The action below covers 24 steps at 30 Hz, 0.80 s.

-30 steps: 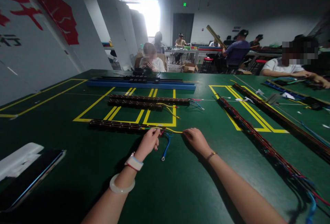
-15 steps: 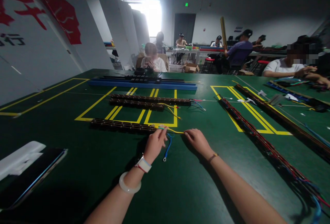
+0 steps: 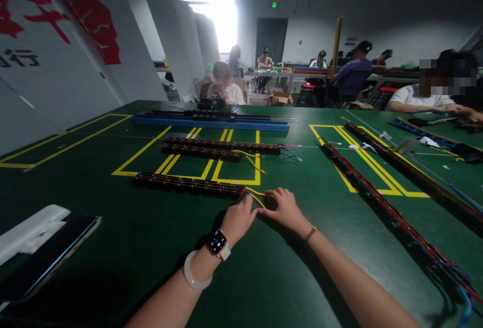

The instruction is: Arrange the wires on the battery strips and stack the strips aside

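Green table point(image 3: 151, 247): spans the lower frame.
Wired bar point(image 3: 372, 195): slants down the right of the frame.
Blue rail point(image 3: 241, 126): lies across upper centre.
Front dark strip point(image 3: 184, 184): left of centre, its right end near both hands.
Right hand point(image 3: 286, 211): mid-frame, thumb and forefinger parted about the yellow wires point(image 3: 258, 199); cannot tell if pinching.
Left hand point(image 3: 237, 220): just left of it, fingers bent beside the wires, grip hidden.
Yellow wires: mid-frame, from the strip's right end towards the right fingers.

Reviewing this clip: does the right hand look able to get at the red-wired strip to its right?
Probably yes: no object shows between the right hand and the red-wired strip, just green tabletop, though its fingers are at the yellow wires.
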Each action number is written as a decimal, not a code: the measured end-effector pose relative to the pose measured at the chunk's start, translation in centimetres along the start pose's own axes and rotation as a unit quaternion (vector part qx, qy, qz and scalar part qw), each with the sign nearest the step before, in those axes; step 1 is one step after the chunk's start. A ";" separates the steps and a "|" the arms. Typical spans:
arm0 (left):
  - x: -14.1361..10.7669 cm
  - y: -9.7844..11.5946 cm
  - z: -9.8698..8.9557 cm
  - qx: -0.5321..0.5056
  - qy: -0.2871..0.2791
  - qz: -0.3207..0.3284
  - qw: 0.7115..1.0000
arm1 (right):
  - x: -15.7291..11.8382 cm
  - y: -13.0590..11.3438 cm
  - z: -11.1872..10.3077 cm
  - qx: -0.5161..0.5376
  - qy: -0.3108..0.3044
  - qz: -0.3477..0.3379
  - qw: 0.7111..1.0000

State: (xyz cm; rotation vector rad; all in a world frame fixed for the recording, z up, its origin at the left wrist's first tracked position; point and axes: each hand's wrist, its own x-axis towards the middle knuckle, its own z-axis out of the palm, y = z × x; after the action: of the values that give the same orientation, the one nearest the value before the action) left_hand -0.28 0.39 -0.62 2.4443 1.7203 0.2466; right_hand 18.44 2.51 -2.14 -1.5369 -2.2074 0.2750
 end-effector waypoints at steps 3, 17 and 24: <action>-0.1 0.2 0.1 0.000 -0.006 -0.058 0.998 | 0.1 -0.5 0.0 -0.010 -0.031 0.025 0.999; 0.6 -0.9 1.4 -0.430 0.040 -0.109 0.895 | 0.8 -2.2 -2.0 -0.035 -0.077 0.070 0.994; 0.5 0.5 1.1 -0.773 -0.119 -0.148 0.606 | 0.2 -4.2 -3.4 -0.147 -0.068 0.016 0.987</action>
State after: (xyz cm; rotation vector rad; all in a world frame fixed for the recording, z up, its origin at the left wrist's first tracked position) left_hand 0.57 0.65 -1.52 0.7924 0.8629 0.8400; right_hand 16.43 0.86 2.55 -1.7525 -2.4177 0.0665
